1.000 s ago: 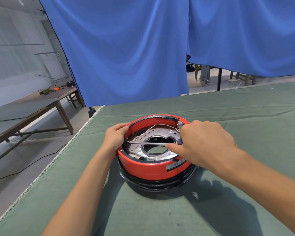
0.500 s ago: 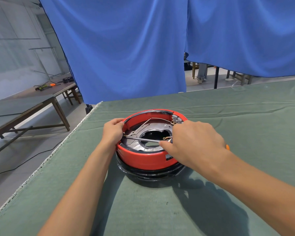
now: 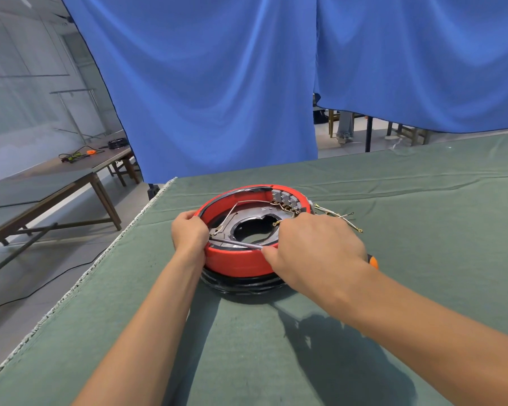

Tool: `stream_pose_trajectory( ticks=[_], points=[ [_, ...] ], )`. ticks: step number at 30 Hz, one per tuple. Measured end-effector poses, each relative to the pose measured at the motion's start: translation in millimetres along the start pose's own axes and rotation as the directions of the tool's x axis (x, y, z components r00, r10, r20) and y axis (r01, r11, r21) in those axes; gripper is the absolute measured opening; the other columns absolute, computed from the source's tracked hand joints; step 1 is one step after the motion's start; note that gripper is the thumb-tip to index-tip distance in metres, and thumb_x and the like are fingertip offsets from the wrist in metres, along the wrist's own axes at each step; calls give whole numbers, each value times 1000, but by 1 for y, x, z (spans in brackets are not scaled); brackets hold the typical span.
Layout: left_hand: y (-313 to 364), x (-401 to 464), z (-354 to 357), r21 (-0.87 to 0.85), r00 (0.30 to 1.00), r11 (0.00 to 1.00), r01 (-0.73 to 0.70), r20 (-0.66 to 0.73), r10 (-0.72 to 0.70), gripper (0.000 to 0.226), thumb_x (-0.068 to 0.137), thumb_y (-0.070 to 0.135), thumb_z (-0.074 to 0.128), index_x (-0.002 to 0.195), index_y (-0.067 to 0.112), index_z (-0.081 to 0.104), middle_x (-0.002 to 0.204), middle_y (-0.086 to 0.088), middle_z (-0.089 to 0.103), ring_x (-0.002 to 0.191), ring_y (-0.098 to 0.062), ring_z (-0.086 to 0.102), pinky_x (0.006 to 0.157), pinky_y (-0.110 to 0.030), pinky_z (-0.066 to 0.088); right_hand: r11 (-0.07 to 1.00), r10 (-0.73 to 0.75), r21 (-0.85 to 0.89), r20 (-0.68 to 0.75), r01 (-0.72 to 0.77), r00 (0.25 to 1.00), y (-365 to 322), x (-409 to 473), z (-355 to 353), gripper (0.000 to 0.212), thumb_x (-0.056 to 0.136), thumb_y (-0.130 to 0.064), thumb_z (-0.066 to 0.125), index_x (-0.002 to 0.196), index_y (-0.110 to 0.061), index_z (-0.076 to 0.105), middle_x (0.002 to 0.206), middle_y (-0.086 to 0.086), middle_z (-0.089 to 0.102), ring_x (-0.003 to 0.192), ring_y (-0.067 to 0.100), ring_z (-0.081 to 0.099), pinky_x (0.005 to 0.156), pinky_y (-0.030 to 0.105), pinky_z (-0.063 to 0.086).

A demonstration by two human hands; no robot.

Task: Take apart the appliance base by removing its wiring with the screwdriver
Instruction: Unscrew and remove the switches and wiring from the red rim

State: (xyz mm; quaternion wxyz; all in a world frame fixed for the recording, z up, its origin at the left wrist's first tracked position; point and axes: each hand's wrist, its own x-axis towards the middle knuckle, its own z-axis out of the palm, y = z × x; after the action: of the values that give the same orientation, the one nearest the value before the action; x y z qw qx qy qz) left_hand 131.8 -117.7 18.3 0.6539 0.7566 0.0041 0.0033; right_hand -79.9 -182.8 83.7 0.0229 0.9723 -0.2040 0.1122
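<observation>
Two hands work the red appliance base on the green surface: left hand grips the stiff rim; right hand grips the screwdriver. Thin wiring looks springy; hold by its terminals.

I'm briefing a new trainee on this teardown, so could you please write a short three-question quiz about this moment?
1. True or false: the left hand grips the rim of the red appliance base.
2. Which hand holds the screwdriver? A) left B) right C) neither
3. Fill in: loose wires lie on the green ____ behind the right hand.

Key: 1 true; 2 B; 3 cloth.
</observation>
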Motion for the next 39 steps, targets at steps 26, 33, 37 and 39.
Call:
stream_pose_trajectory(
  ticks=[26,33,37,39],
  points=[
    [-1,-4,1,18,992,997,77,-106,-74,31,86,5,35,104,20,56,107,-8,60,108,-33,54,93,-47,48,997,-76,-14,12,76,997,27,18,-4,37,93,-43,46,71,-14,40,71,0,42,70,27,43,53,31,28],
    [-9,4,-16,47,998,998,-39,52,37,9,91,20,45,97,15,51,83,-5,56,63,-22,52,55,-29,36,990,-134,-59,-69,130,989,56,29,13,60,89,-61,43,52,-16,32,54,-1,34,46,15,29,43,29,17],
    [-17,7,-17,-11,991,999,-45,126,46,15,93,28,50,98,14,50,95,-9,58,77,-26,55,67,-39,42,990,-134,-62,-83,129,987,56,33,20,61,89,-63,41,52,-16,32,54,-2,33,45,14,28,43,29,17],
    [-19,4,-16,-54,984,995,-86,154,93,24,96,28,48,115,14,51,104,-7,59,73,-27,57,64,-42,48,990,-133,-66,-78,128,988,57,36,23,60,89,-64,41,54,-17,35,56,-2,35,46,14,29,43,30,19]
  ],
)
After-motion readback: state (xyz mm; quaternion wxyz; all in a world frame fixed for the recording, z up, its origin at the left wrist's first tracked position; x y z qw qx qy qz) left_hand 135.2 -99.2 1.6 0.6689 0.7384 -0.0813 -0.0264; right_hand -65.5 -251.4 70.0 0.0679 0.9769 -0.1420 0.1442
